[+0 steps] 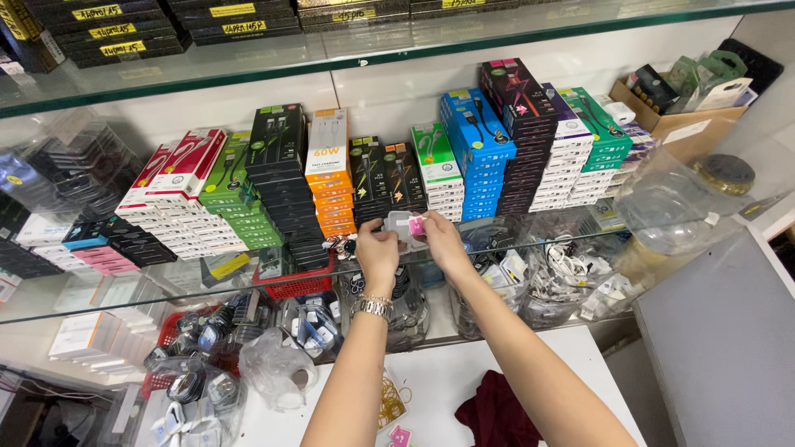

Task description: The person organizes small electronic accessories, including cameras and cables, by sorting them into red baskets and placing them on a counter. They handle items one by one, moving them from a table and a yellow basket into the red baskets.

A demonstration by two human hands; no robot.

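You extended both forearms forward and upward, hands nearly touching. Your left hand (378, 252) (watch at the wrist) pinched with curled fingers; your right hand (436, 238) likewise pinched, thumb against fingertips.

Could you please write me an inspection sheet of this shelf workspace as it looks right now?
Surface: glass shelf edge, with a white counter below.
Job's things: small clear packet with a pink label, held between both hands.
Clutter: stacked boxes in rows; red basket; clear bags of small parts; dark red cloth.
Grippers: left hand, wearing a metal watch, and right hand both pinch the packet.
Cables: white cables bundled inside bags.
Surroundings: cardboard box; clear jar; upper glass shelf.
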